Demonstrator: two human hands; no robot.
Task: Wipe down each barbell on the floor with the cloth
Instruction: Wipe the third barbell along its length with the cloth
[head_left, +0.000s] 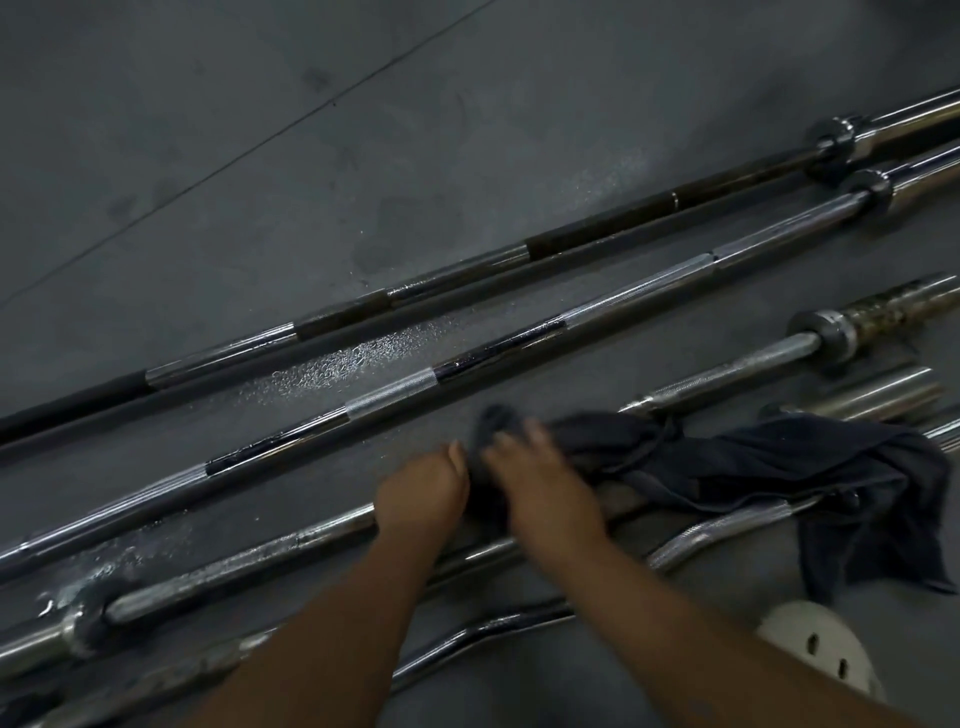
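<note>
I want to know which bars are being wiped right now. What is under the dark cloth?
The dark cloth drapes over the third barbell and a curved bar, which emerge on either side. Both hands press its bunched end. Whatever else lies beneath is covered.

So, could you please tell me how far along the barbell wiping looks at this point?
Nothing looks clearly finished: the two long barbells farther out carry wet droplets, as does the floor between them. In hand: left hand and right hand press the dark cloth onto the third barbell. The curl bars nearest look untouched.
</note>
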